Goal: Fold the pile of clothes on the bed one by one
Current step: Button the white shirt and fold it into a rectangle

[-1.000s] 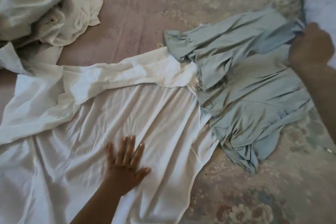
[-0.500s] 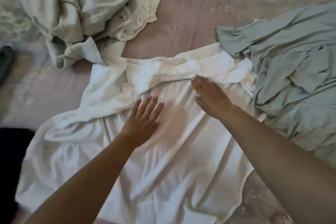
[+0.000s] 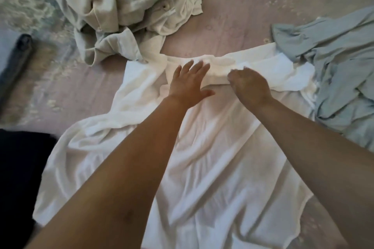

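The right hand (image 3: 250, 85) hides its curled fingertips. The blue garment (image 3: 340, 66) runs off the right edge; the dark cloth (image 3: 18, 168) off the left.

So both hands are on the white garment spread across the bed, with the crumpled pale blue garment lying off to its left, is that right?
Not quite: the head view shows the pale blue garment to the right of the white garment, not the left. The left hand and right hand are both on it.

A bed (image 3: 238, 12) with a pale pink flowered cover is carrying a spread white garment (image 3: 212, 157), a crumpled cream heap (image 3: 125, 6) and a rumpled blue-grey garment (image 3: 340, 70). A dark object (image 3: 16, 62) is lying at its left edge.
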`<action>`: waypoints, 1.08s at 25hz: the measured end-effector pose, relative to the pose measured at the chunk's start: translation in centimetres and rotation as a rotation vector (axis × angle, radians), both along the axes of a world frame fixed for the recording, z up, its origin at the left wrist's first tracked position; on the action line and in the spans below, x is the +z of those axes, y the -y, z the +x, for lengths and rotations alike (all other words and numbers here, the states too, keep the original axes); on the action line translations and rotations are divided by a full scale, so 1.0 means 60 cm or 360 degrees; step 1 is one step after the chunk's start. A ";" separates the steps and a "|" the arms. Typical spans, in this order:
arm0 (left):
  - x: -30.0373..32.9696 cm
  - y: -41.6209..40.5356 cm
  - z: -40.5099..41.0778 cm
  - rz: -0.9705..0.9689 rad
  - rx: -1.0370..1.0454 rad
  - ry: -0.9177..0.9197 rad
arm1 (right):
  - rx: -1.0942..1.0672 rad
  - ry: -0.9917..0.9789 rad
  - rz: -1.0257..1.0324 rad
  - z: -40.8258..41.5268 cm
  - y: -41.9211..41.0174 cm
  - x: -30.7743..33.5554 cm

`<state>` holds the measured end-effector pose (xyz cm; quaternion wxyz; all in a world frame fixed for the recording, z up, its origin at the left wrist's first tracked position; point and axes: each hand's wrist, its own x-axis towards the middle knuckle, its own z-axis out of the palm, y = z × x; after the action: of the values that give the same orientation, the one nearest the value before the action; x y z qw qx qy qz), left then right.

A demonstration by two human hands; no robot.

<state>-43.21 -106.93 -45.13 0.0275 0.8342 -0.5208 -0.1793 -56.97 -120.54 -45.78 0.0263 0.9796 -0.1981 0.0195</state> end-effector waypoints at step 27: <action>0.926 -0.164 0.003 -0.0253 -0.0397 0.0530 | -0.0207 0.0465 0.0427 -0.155 -0.160 0.882</action>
<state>-43.00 -97.10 10.45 -0.0158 0.7765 -0.6299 0.0006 -66.29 -110.92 7.16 -0.1321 0.9462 -0.2635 0.1333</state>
